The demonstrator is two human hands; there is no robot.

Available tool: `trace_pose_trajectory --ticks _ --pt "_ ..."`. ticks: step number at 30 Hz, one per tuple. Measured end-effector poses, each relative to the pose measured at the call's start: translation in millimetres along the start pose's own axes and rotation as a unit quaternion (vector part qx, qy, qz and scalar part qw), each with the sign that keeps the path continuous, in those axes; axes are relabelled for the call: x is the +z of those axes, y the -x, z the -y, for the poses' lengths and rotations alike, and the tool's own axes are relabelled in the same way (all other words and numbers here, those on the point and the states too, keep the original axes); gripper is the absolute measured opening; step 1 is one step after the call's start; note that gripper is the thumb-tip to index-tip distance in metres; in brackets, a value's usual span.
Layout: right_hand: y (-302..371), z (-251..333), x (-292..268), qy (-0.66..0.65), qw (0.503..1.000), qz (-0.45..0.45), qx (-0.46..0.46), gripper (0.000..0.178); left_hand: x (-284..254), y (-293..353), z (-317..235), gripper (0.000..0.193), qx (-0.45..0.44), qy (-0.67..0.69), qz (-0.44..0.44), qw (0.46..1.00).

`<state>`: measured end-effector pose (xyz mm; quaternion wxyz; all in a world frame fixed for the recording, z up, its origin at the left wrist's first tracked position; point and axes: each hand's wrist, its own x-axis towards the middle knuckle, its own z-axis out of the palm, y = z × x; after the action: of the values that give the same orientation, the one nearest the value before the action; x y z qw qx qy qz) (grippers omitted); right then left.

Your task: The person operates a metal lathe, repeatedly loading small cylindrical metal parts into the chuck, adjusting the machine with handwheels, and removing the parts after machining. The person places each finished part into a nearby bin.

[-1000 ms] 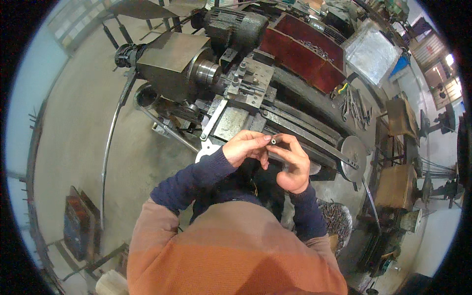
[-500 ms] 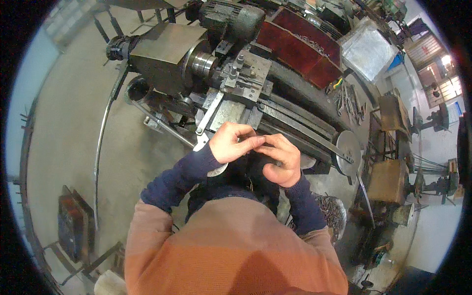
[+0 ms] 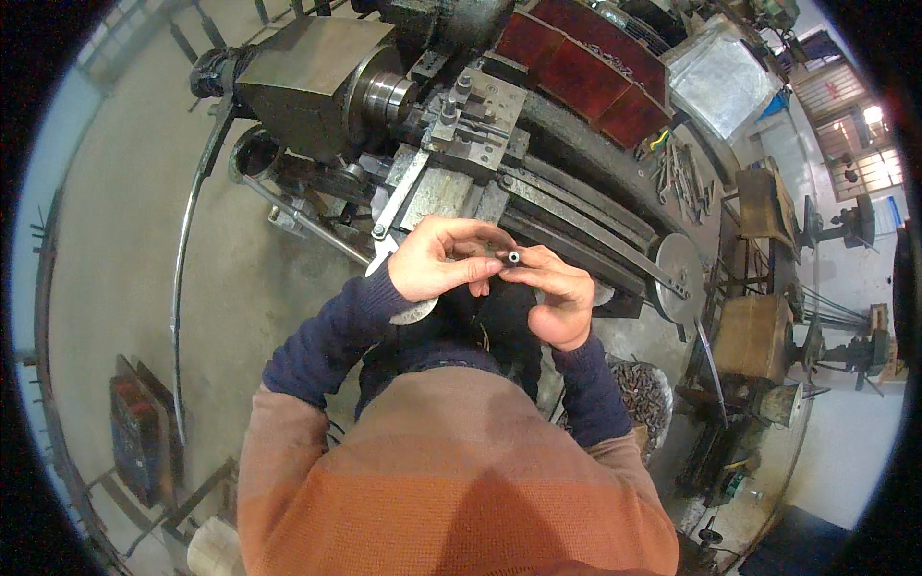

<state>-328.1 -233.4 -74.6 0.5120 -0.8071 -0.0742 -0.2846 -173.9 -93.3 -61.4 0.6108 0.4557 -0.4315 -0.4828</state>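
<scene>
A metal lathe (image 3: pixel 471 163) stands in front of the operator, its bed running diagonally toward the right. The box-shaped headstock (image 3: pixel 303 91) occupies the left end, with a bright cylindrical spindle nose (image 3: pixel 389 99) facing the carriage. A dark red bin (image 3: pixel 557 77) sits behind the bed. A heap of small metal parts (image 3: pixel 643 389) lies low, beyond the operator's right forearm. A round metal disc (image 3: pixel 675 278) is located at the right end of the bed. Metal hand tools (image 3: pixel 686 178) lie grouped to the right of the bin. Both hands meet in front of the carriage. The right hand (image 3: pixel 557 293) has its fingers closed on a small tubular part (image 3: pixel 514 257). The left hand (image 3: pixel 432 264) is curled, thumb tip at the part; whether it pinches the part cannot be told. The part sits between the two hands' fingertips, its round, bored end facing upward.
</scene>
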Motion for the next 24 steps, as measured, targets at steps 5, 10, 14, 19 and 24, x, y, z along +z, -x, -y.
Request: trace_pose_trajectory --ticks 5,10,14,19,24 --pt "4 -1 -1 -0.028 0.999 0.008 0.019 0.056 2 0 1 0.026 -0.004 0.013 0.011 1.000" --pt "5 1 -1 -0.038 0.999 0.012 0.023 0.056 2 1 3 0.025 -0.028 0.021 0.018 0.999" --pt "2 5 0 -0.033 0.999 0.012 0.016 0.054 3 1 5 0.025 -0.029 0.041 0.018 0.999" --pt "-2 11 -1 -0.055 0.998 0.024 0.023 0.050 4 1 8 0.024 -0.021 0.057 0.051 0.997" --pt "-4 13 2 -0.055 0.998 0.023 0.019 0.046 2 3 9 0.026 -0.049 0.090 0.066 0.993"
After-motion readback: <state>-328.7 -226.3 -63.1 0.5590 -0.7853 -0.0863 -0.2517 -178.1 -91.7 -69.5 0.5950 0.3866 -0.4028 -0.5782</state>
